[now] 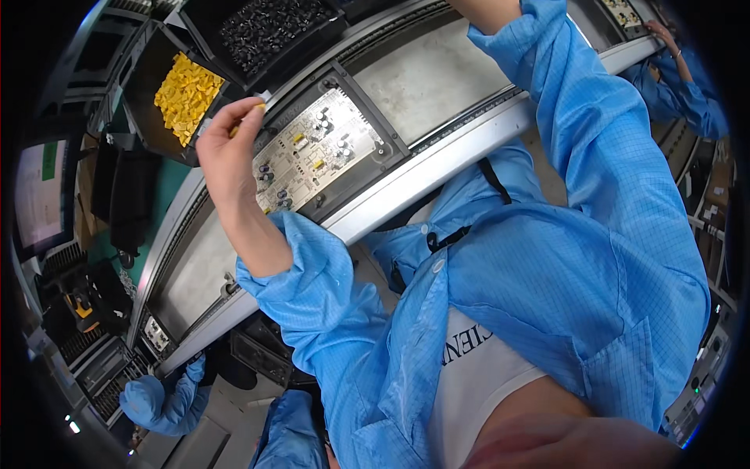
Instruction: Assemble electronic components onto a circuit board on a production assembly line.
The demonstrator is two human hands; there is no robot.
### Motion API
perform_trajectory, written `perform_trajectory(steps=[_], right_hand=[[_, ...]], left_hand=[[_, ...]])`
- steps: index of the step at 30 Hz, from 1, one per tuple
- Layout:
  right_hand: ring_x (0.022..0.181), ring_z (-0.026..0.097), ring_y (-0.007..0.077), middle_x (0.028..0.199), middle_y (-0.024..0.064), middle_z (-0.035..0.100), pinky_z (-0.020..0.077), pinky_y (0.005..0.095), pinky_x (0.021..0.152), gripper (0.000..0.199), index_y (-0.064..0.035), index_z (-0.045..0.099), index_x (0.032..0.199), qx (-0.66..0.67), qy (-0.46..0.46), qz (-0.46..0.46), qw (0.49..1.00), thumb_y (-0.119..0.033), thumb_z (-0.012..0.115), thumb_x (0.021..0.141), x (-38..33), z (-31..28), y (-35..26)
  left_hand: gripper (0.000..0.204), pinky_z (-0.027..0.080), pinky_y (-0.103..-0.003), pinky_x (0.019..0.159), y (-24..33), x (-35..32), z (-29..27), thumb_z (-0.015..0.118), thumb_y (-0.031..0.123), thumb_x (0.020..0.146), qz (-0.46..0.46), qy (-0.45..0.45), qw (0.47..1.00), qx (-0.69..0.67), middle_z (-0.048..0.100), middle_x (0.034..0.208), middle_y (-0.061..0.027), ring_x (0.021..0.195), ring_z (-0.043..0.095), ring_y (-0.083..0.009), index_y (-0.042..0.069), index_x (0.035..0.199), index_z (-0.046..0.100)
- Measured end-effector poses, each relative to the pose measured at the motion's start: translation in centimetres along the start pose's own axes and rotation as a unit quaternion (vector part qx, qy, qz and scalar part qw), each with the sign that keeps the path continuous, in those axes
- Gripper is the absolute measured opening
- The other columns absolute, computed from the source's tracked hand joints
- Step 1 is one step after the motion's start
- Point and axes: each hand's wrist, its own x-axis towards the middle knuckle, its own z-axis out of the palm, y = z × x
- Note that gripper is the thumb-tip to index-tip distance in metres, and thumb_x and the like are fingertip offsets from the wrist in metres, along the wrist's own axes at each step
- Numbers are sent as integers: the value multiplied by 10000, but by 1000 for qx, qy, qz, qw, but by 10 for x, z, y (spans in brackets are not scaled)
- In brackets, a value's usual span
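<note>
My left hand (228,152) is closed in a pinch, with a small yellow block-shaped component (260,106) showing at its fingertips. More yellow shows inside the curled fingers. The hand hovers over the left edge of a pale circuit board (316,148), hiding part of it. That board lies in a dark carrier frame (361,87) on the conveyor and bears several dark round capacitors and yellow parts. Just beyond my hand is a dark bin of yellow components (187,95). My right arm (578,117) reaches up past the top edge, so its hand is out of view.
A second bin of small black parts (269,35) stands beside the yellow one. The conveyor's metal rail (437,168) runs between me and the board. A monitor (43,187) stands at far left. Co-workers in blue work at lower left (164,402) and upper right (687,94).
</note>
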Motion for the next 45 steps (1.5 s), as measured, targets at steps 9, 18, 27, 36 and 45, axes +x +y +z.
perform_trajectory(steps=[9,18,27,36,45], right_hand=[[479,477,81,634,53,600,370,225,405,133,27,699,911,448,74,187,871,-52,595,888,-4,-1,-9],[518,487,137,679,60,552,451,225,480,129,4,589,826,704,29,310,638,-70,571,930,2,-1,14],[672,592,228,831,135,583,565,270,629,98,45,547,922,812,14,327,482,-47,537,954,7,-9,26],[567,577,171,702,77,572,566,244,563,155,59,545,899,803,20,378,461,-83,598,931,22,-16,21],[501,521,54,671,28,551,468,112,419,244,6,569,857,811,-77,309,490,-215,653,916,-31,-51,-32]], left_hand=[[171,467,-273,650,11,-11,17,678,38,810,76,-123,960,239,664,795,-79,692,595,-136,15,973,724],[143,495,-303,666,15,-12,25,717,81,762,12,-151,926,346,682,819,-110,697,632,-204,17,889,714],[105,491,-351,700,11,-14,29,705,111,766,110,-147,893,411,646,925,-76,800,635,-282,61,857,721],[91,496,-350,675,20,-16,37,701,104,761,163,-138,880,424,645,920,-60,785,640,-272,70,844,722],[85,503,-341,660,22,-21,39,709,108,747,182,-117,868,447,649,910,-47,747,646,-259,63,818,722]])
